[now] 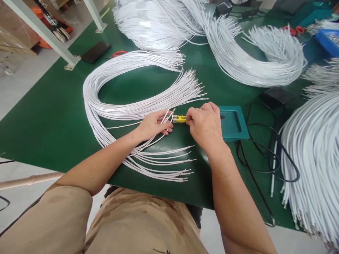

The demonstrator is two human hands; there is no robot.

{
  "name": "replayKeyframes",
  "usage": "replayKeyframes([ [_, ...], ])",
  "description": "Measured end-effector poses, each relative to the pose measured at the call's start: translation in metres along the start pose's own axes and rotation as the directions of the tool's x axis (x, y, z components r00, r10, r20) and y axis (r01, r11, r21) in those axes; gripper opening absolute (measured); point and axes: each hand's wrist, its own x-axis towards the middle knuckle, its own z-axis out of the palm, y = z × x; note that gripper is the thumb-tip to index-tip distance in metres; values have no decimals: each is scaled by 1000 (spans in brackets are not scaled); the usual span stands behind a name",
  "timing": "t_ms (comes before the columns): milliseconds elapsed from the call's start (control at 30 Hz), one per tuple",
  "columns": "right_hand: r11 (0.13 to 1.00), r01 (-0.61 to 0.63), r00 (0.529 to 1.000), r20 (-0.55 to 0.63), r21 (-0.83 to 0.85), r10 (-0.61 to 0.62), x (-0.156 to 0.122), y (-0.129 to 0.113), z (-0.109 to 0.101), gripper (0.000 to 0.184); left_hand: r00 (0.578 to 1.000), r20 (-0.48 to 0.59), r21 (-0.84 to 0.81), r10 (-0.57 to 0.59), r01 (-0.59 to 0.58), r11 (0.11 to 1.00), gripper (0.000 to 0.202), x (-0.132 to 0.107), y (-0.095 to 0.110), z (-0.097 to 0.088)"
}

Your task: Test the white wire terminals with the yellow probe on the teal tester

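Observation:
White wires with metal-tipped ends run through my left hand, which is closed on a few of them near their tips. My right hand pinches a short yellow piece with a metal-looking end; its exact kind I cannot make out. The metal end points at my left fingertips, close to the wire ends. Behind and left of my hands lies a looped bundle of white wires. Several loose wires fan out below my left hand. A teal tray sits partly behind my right hand.
More white wire bundles lie at the back, back right and right edge. A black cable coils right of the tray. A dark flat object rests near a metal post on the green table.

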Motion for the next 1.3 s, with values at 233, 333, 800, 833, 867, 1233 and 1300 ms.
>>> replayKeyframes([
  [233, 997, -72, 992, -106, -8, 71, -8, 3, -4, 15, 999, 36, -42, -31, 32, 999, 54, 0, -2, -1],
  [333, 971, -231, 958, -189, -66, 216, -12, 10, -2, 26, 997, 57, -68, -50, 54, 996, 55, 1, 2, -3],
  [800, 846, 477, 876, -51, 239, -480, -12, -68, -4, 29, 997, 59, -93, 55, -49, 994, 38, -1, 11, -30],
  [833, 850, 484, 872, -29, 209, -489, -13, -72, -1, 28, 998, 39, -94, 48, -44, 995, 36, -1, 11, -29],
  [867, 857, 482, 872, -10, 182, -489, -13, -74, 2, 26, 999, 19, -100, 40, -38, 994, 33, -1, 11, -28],
  [1233, 874, 303, 877, 249, 379, -412, -22, -91, 1, 22, 999, 2, -203, -46, 45, 978, 31, -3, 21, -25],
  [1300, 875, 120, 869, 376, 470, -321, -19, -84, -6, 24, 997, 67, -190, -34, 47, 981, 36, -4, 22, -28],
])
